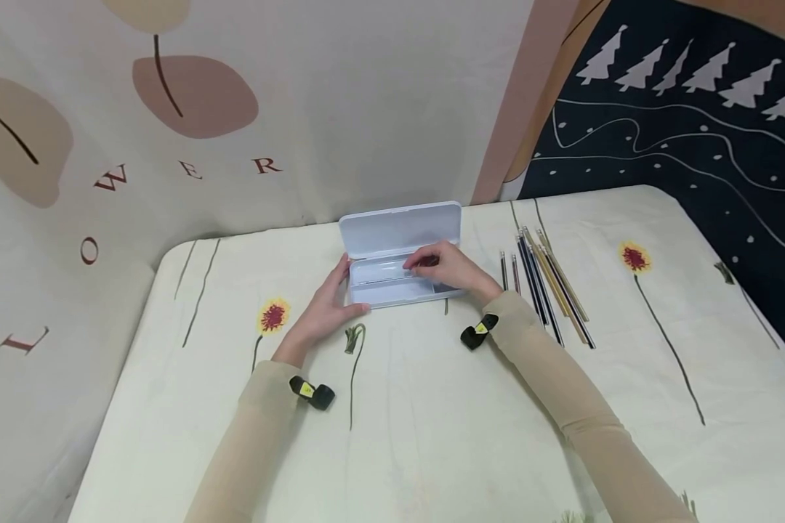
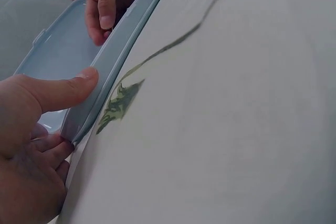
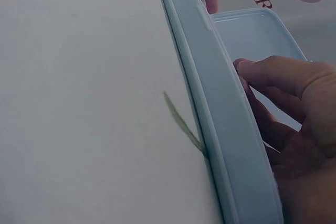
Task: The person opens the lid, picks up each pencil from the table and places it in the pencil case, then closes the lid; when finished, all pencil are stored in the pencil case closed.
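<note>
Pencil case [image 1: 399,229] lay open on counter [image 1: 392,450], left hand [image 1: 323,309] gripped case's left end, right hand [image 1: 450,267] was over case's interior, fingertips drawn together, any pinched item indeterminable, pencils [image 1: 552,283] lay right of case.

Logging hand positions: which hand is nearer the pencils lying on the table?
Right. The right hand is over the open case, left of the pencils; the left hand is farther, at the case's left end.
</note>
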A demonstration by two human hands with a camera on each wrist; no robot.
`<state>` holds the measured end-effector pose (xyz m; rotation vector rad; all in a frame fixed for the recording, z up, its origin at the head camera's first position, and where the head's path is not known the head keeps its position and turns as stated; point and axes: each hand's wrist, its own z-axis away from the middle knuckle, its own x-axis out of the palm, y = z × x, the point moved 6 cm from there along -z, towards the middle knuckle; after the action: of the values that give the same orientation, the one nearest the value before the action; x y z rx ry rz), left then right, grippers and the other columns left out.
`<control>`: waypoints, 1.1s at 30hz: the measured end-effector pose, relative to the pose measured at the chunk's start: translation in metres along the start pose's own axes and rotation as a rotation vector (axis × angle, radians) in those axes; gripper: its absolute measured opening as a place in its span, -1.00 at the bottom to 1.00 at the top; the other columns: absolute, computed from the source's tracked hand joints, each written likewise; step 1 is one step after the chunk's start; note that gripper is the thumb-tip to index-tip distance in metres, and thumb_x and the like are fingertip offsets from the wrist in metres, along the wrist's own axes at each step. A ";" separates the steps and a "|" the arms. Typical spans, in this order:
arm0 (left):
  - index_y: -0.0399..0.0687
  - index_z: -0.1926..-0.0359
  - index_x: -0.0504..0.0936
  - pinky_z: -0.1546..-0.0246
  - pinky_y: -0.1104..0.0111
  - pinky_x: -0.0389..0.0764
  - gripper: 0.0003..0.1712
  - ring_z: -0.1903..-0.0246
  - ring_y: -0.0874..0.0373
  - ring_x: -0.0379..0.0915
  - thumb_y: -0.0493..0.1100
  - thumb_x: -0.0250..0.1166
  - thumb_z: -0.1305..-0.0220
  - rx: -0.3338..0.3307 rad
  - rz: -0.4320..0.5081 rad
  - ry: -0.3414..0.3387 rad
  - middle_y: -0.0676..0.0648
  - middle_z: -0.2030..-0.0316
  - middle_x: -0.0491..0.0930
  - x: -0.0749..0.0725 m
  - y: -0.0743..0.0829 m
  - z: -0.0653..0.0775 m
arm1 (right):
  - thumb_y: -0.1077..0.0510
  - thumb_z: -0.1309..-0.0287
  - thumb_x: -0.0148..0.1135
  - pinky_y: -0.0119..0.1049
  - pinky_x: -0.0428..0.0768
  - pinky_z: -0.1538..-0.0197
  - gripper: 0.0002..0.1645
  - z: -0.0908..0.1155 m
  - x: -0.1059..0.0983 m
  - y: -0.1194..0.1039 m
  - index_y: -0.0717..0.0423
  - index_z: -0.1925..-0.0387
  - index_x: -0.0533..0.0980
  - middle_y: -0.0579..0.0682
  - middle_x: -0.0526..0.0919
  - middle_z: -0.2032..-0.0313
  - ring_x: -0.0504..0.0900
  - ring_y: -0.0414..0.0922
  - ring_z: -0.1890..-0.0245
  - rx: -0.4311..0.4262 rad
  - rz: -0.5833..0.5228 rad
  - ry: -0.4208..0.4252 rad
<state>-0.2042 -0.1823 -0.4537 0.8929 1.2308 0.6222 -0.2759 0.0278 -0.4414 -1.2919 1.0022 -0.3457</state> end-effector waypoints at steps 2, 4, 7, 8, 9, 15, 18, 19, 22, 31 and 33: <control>-0.07 -0.53 -0.25 -0.41 0.05 -0.17 0.20 -0.45 -0.03 -0.19 -0.21 0.43 -0.12 -0.005 0.001 0.001 -0.20 -0.48 -0.05 0.000 0.000 0.000 | 0.40 -0.16 0.22 -0.42 0.50 0.23 -0.81 0.001 -0.001 -0.001 0.35 0.20 0.66 0.13 0.71 0.26 0.56 -0.14 0.32 0.001 0.000 -0.001; -0.07 -0.53 -0.25 -0.41 0.03 -0.18 0.20 -0.45 -0.04 -0.20 -0.22 0.43 -0.12 -0.003 0.000 0.001 -0.20 -0.47 -0.05 0.000 0.000 -0.001 | 0.39 -0.17 0.21 -0.41 0.51 0.22 -0.81 0.002 -0.003 -0.002 0.36 0.18 0.65 0.15 0.71 0.25 0.57 -0.12 0.31 0.002 -0.005 -0.004; -0.06 -0.53 -0.25 -0.41 0.05 -0.18 0.20 -0.45 -0.03 -0.20 -0.21 0.43 -0.13 -0.013 0.000 0.002 -0.19 -0.48 -0.04 0.001 -0.001 -0.001 | 0.38 -0.18 0.21 -0.39 0.53 0.21 -0.80 0.005 -0.006 -0.005 0.36 0.17 0.65 0.16 0.70 0.22 0.58 -0.10 0.30 0.003 -0.011 -0.002; -0.05 -0.53 -0.25 -0.41 0.05 -0.18 0.20 -0.45 -0.02 -0.20 -0.21 0.43 -0.13 -0.015 0.000 0.001 -0.19 -0.48 -0.04 0.001 -0.001 -0.001 | 0.39 -0.18 0.20 -0.39 0.53 0.21 -0.80 0.006 -0.007 -0.006 0.36 0.16 0.64 0.17 0.70 0.21 0.58 -0.09 0.29 0.002 -0.012 0.000; -0.06 -0.53 -0.25 -0.41 0.06 -0.18 0.20 -0.45 -0.02 -0.20 -0.21 0.43 -0.13 -0.016 0.000 0.001 -0.19 -0.48 -0.04 0.001 -0.001 -0.001 | 0.38 -0.19 0.20 -0.39 0.53 0.21 -0.80 0.007 -0.007 -0.006 0.36 0.16 0.64 0.17 0.69 0.21 0.58 -0.09 0.29 0.002 -0.014 0.003; -0.08 -0.53 -0.26 -0.41 0.06 -0.17 0.20 -0.45 -0.02 -0.20 -0.18 0.42 -0.14 -0.020 -0.003 0.000 -0.18 -0.48 -0.05 0.001 0.000 -0.001 | 0.39 -0.21 0.19 -0.40 0.53 0.25 -0.80 0.013 -0.011 -0.012 0.35 0.15 0.64 0.20 0.68 0.18 0.58 -0.09 0.30 -0.010 -0.031 0.011; -0.08 -0.53 -0.26 -0.41 0.07 -0.17 0.19 -0.45 -0.02 -0.19 -0.18 0.42 -0.14 -0.018 -0.002 0.000 -0.18 -0.48 -0.05 0.001 -0.001 -0.001 | 0.40 -0.20 0.19 -0.41 0.53 0.28 -0.79 0.017 -0.012 -0.016 0.36 0.14 0.63 0.23 0.67 0.17 0.57 -0.08 0.32 -0.018 -0.049 0.007; -0.08 -0.53 -0.25 -0.41 0.07 -0.17 0.19 -0.45 -0.02 -0.19 -0.19 0.42 -0.14 -0.017 -0.001 0.001 -0.18 -0.48 -0.05 0.001 -0.002 -0.001 | 0.40 -0.20 0.19 -0.41 0.53 0.28 -0.79 0.019 -0.012 -0.017 0.37 0.14 0.63 0.23 0.67 0.17 0.57 -0.08 0.32 -0.019 -0.054 0.007; -0.08 -0.53 -0.26 -0.41 0.06 -0.18 0.19 -0.45 -0.03 -0.19 -0.19 0.42 -0.14 -0.013 0.000 0.001 -0.19 -0.47 -0.05 0.000 -0.003 -0.002 | 0.42 -0.20 0.19 -0.42 0.52 0.28 -0.79 0.022 -0.013 -0.018 0.39 0.14 0.62 0.26 0.66 0.16 0.56 -0.08 0.32 -0.023 -0.067 0.006; -0.13 -0.52 -0.25 -0.41 0.04 -0.19 0.20 -0.44 -0.07 -0.17 -0.23 0.43 -0.11 0.011 0.013 0.006 -0.23 -0.46 -0.03 0.001 -0.001 0.000 | 0.42 -0.20 0.18 -0.43 0.50 0.30 -0.82 0.036 -0.022 -0.023 0.40 0.17 0.62 0.26 0.65 0.16 0.55 -0.01 0.32 -0.011 -0.060 0.027; -0.15 -0.52 -0.25 -0.41 0.03 -0.19 0.21 -0.44 -0.09 -0.17 -0.24 0.44 -0.11 0.023 0.014 0.007 -0.25 -0.46 -0.03 0.001 0.000 0.000 | 0.42 -0.21 0.18 -0.41 0.50 0.27 -0.81 0.039 -0.025 -0.023 0.40 0.16 0.62 0.25 0.65 0.16 0.54 0.01 0.30 0.000 -0.049 0.029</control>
<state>-0.2044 -0.1819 -0.4545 0.9193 1.2409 0.6237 -0.2525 0.0637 -0.4118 -1.3166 0.9960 -0.4033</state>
